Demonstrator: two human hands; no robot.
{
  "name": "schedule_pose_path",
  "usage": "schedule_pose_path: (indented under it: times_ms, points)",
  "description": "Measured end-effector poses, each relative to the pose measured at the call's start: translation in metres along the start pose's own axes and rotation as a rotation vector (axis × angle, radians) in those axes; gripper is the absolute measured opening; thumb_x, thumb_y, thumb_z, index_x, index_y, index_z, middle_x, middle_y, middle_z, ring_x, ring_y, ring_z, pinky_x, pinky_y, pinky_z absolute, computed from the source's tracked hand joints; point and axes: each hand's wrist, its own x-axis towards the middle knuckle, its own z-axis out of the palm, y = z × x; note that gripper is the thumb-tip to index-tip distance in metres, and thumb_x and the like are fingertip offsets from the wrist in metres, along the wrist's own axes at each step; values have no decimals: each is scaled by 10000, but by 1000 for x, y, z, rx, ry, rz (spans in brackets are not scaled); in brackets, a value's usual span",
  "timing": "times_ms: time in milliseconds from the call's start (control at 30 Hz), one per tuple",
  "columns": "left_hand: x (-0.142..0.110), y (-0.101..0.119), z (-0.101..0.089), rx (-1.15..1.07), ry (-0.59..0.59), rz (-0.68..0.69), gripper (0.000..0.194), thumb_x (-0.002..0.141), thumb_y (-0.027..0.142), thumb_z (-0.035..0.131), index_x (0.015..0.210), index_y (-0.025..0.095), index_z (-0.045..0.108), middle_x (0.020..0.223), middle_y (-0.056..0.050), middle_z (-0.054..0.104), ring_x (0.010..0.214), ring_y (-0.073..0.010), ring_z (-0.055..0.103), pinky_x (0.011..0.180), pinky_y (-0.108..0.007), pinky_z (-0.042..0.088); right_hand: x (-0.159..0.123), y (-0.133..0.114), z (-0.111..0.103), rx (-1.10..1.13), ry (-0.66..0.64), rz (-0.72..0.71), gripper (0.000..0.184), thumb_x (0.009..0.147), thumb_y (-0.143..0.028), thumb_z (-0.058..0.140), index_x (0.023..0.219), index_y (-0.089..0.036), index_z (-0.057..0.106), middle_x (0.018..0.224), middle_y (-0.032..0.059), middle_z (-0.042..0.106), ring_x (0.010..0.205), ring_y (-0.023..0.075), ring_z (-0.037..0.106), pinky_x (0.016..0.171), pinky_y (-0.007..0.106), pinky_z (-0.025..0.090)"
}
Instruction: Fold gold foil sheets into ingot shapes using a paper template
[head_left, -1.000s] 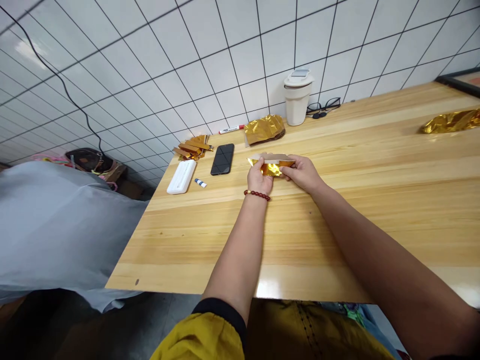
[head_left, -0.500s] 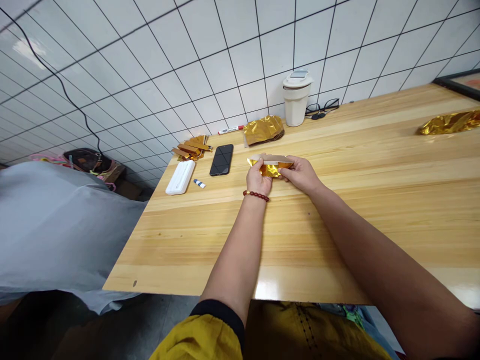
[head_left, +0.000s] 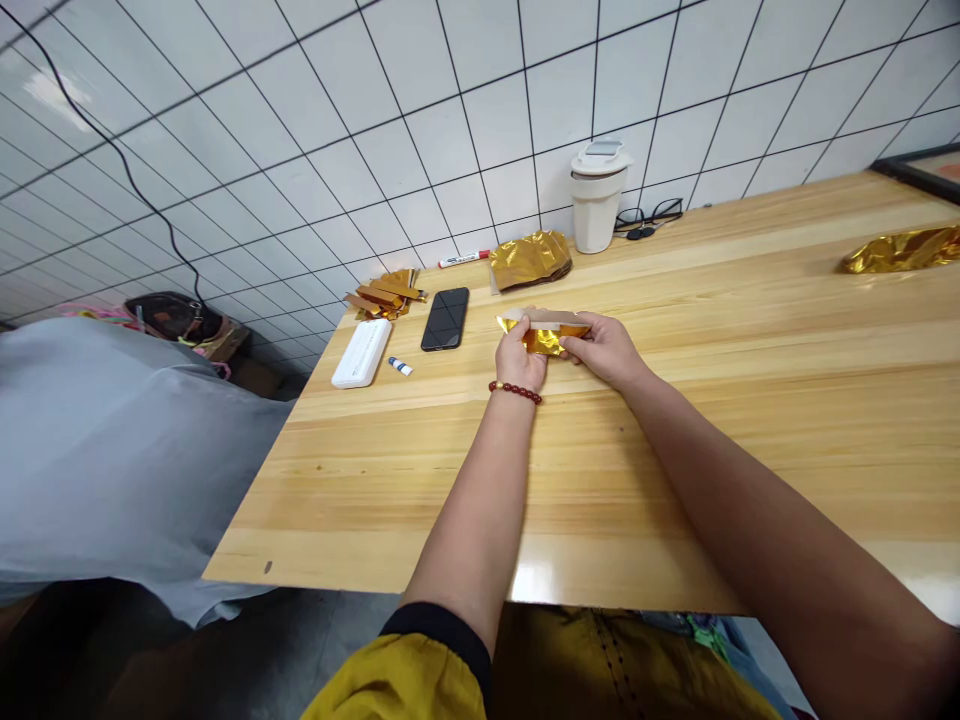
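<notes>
Between my two hands is a sheet of gold foil paper, folded over so that a pale strip of its back shows along the top. My left hand, with a dark red bead bracelet at the wrist, grips its left end, thumb on top. At the right end my right hand pinches the paper between thumb and fingers. Just beyond lies a stack of gold foil paper. Several folded gold strips lie in a pile at the far left of the table.
A black phone, a white box-shaped device and a small blue-and-white tube lie left on the wooden table. Along the tiled wall are a marker, a lidded cup and glasses. Crumpled gold foil lies far right.
Both hands keep hold of the gold foil paper in nearly the same pose. The whole view has shifted very slightly.
</notes>
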Motion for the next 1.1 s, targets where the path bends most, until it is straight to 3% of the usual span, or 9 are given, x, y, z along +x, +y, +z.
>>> schedule_pose_path:
  times_ms: [233,600,833,1100]
  points:
    - [3,-1,-2,-18,-32,8,281,956,93,444,1155,123,639,826,-43,711,705,-102,680,849,-235,552,1,5,0,-15,1,5,239,659,-266,647,871,-168,699,642,-26,619,549,117,508,518,242,409]
    - [1,-1,-1,-8,-17,9,276,955,91,448,1142,116,651,835,-41,703,664,-85,653,858,-239,548,3,3,0,18,5,36,215,642,-273,676,831,-171,691,632,-13,628,542,117,523,502,236,418]
    - [4,-3,-3,22,-21,41,296,948,90,460,1161,131,661,1022,-80,718,842,-105,686,878,-224,536,0,-5,0,84,27,46,262,620,-243,690,868,-162,714,588,-17,610,496,108,497,459,230,402]
    - [3,-3,-2,37,-24,47,268,932,83,484,1116,120,675,1035,-94,717,986,-153,695,939,-271,535,1,-4,-1,83,46,50,266,610,-248,719,859,-155,716,612,-9,619,482,99,488,449,231,416]
